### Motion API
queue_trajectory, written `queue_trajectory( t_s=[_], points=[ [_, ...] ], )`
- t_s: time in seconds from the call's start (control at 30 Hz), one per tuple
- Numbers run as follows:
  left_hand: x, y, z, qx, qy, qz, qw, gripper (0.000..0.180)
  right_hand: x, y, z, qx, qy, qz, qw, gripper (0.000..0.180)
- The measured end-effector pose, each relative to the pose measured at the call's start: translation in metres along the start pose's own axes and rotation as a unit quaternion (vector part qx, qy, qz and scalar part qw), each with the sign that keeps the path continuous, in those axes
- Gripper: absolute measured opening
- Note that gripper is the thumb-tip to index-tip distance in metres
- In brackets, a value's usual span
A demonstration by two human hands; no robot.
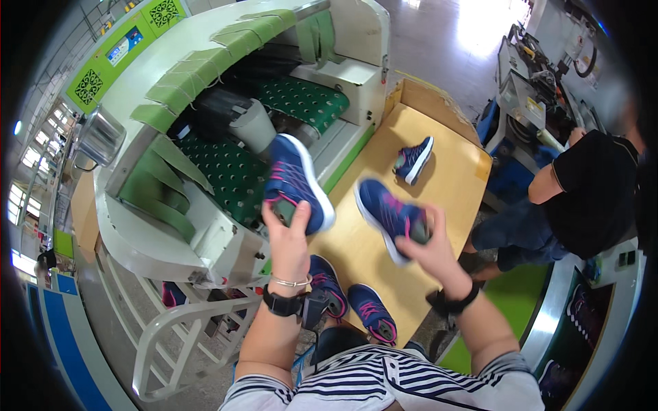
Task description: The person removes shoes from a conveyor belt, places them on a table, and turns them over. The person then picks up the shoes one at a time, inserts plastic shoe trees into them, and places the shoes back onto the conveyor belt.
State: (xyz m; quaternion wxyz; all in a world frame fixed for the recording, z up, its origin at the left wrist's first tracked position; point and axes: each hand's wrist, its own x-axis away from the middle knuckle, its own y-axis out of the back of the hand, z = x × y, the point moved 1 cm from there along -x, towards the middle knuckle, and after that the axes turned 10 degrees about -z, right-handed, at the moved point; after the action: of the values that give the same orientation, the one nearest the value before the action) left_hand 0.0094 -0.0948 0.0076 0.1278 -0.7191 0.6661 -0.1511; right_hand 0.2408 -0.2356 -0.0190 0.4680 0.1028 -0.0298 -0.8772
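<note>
A navy sneaker (295,179) with pink laces and a white sole is in my left hand (288,233), gripped at its heel opening, toe pointing away from me. My right hand (434,248) grips a matching sneaker (388,211) by the heel, its toe tilted up to the left. Both are held above a wooden table (439,205). Another such sneaker (414,159) lies towards the table's far end. Close to my body, one sneaker (327,282) and another sneaker (372,312) stand side by side at the near edge.
At left stands a white machine (157,240) with a green perforated conveyor belt (308,99) and cloth flaps. A white metal rack (179,327) with shoes is below it. To the right, a co-worker (593,185) in a black shirt stands near another machine (524,96).
</note>
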Motion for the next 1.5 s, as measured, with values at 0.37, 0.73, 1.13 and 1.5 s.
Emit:
queue_trajectory(
  t_s=[0.37, 0.73, 1.13, 1.5],
  points=[
    [-0.111, 0.002, 0.000, -0.342, -0.247, -0.143, 0.896, 0.081, -0.254, -0.222, 0.009, 0.303, 0.223, -0.059, 0.925, 0.082],
    [0.081, 0.108, 0.118, -0.634, -0.053, 0.284, 0.717, 0.065, -0.139, -0.029, -0.168, 0.582, 0.064, -0.133, 0.799, 0.109],
    [0.079, 0.093, 0.133, -0.625, -0.269, 0.146, 0.718, 0.050, 0.040, 0.063, -0.153, 0.250, 0.036, -0.047, 0.966, 0.086],
    [0.100, 0.120, 0.163, -0.583, -0.121, 0.092, 0.798, 0.066, 0.205, 0.058, -0.127, 0.198, 0.013, 0.102, 0.975, 0.075]
  ],
)
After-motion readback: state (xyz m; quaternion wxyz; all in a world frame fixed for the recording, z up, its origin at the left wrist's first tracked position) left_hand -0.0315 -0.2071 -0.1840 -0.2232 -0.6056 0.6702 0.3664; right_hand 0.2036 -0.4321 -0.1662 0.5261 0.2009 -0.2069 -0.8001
